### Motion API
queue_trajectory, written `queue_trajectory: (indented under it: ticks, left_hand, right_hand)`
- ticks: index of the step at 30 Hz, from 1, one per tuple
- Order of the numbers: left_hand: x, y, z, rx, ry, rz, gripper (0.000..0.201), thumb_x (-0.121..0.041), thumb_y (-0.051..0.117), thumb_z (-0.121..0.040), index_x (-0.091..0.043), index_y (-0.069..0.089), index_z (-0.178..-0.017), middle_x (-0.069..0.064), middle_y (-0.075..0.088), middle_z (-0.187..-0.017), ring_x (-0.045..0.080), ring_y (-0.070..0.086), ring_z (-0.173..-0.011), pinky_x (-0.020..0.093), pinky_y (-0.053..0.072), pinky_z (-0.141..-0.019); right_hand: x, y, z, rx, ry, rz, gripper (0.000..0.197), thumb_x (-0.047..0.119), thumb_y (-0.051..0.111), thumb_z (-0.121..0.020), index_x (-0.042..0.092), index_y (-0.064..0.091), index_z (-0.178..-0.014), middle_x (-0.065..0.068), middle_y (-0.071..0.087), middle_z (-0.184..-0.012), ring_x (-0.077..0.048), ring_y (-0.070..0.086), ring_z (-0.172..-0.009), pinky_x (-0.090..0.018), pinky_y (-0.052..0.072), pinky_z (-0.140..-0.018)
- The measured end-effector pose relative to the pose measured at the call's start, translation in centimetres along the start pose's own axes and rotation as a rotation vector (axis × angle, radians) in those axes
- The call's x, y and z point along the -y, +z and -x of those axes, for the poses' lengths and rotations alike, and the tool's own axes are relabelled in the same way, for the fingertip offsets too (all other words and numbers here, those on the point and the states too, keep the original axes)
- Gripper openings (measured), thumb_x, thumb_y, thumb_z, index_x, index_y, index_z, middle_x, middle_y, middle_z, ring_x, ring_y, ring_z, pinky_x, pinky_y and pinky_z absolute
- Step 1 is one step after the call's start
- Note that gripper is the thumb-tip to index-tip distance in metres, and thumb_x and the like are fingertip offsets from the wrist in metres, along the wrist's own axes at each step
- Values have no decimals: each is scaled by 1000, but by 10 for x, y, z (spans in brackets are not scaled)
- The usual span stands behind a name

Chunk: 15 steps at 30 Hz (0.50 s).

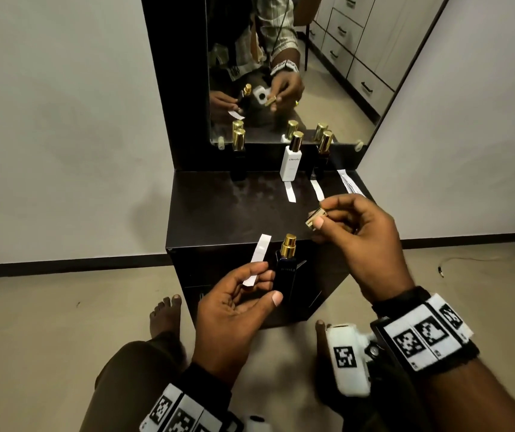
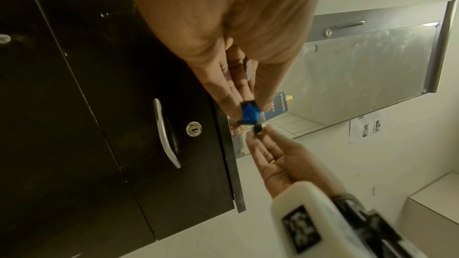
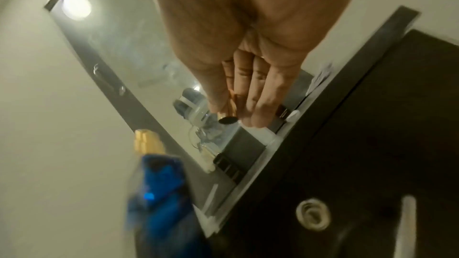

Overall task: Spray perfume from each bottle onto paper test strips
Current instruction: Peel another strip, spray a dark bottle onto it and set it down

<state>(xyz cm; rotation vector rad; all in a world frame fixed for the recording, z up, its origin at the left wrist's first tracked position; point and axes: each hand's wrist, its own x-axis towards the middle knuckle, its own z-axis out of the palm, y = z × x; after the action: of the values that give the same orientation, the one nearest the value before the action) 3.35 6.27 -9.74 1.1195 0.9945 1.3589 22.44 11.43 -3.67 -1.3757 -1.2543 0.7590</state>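
Observation:
My left hand (image 1: 265,288) grips a dark blue perfume bottle (image 1: 285,272) upright in front of the dresser, its gold sprayer bare. The same hand pinches a white paper strip (image 1: 257,260) beside the bottle. In the left wrist view the blue bottle (image 2: 249,114) shows its base between my fingers. My right hand (image 1: 328,213) is up and to the right of the bottle and pinches the gold cap (image 1: 315,218). The right wrist view shows the cap (image 3: 227,119) at my fingertips and the blue bottle (image 3: 161,193) below, blurred.
On the black dresser top (image 1: 219,213), by the mirror (image 1: 296,73), stand a black bottle (image 1: 238,157), a white bottle (image 1: 290,160) and a dark bottle (image 1: 320,160), all capped. One strip (image 1: 290,191) lies before the white bottle, another strip (image 1: 317,190) before the dark one. Spare strips (image 1: 349,182) lie at the right edge.

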Motion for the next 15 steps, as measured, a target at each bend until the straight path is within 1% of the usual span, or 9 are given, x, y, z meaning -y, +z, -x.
queue_trajectory:
  ticks: [1,2,4,6,10,12,15]
  left_hand:
    - [0,0,0,1,-7,6,43,15,73,-74,-11,69,-108,-1,76,-99,9,72,-92,11,54,-75]
    - [1,0,0,3,-15,13,43,14,74,-74,-11,69,-109,0,76,-98,9,72,-92,12,55,-75]
    - [2,0,0,11,-33,28,43,14,74,-74,-12,69,-108,1,76,-99,11,72,-92,14,55,-76]
    - [3,-1,0,17,-48,28,43,14,74,-74,-14,70,-106,3,76,-99,12,72,-91,15,55,-76]
    - [4,-1,0,31,-65,13,41,12,75,-74,-17,71,-104,3,76,-97,11,72,-90,15,55,-75]
    - [5,-2,0,38,-63,1,41,11,76,-74,-17,71,-104,4,76,-96,12,72,-91,16,56,-76]
    - [5,-1,0,34,-69,-1,41,11,75,-74,-16,71,-104,3,76,-95,12,72,-89,15,56,-75]
  right_hand:
    - [6,2,6,35,21,-122,20,1,71,-89,5,66,-107,-16,73,-93,-28,74,-91,-37,64,-78]
    - [10,4,10,71,33,-203,18,-1,69,-90,2,66,-107,-19,73,-93,-29,75,-89,-37,64,-76]
    - [15,8,15,122,20,-236,18,-3,67,-91,0,65,-108,-21,73,-93,-29,75,-87,-34,63,-74]
    - [15,10,17,156,-10,-194,19,-2,68,-90,1,65,-109,-19,74,-94,-27,75,-84,-32,63,-74]
    - [11,8,20,208,-64,-35,22,4,74,-87,10,69,-107,-10,76,-98,-25,75,-87,-35,63,-79]
    - [10,6,21,214,-92,27,22,6,76,-86,12,71,-106,-6,77,-98,-23,74,-88,-34,62,-82]
    - [8,5,22,235,-114,82,22,7,78,-85,12,73,-105,-1,77,-96,-17,73,-90,-29,60,-83]
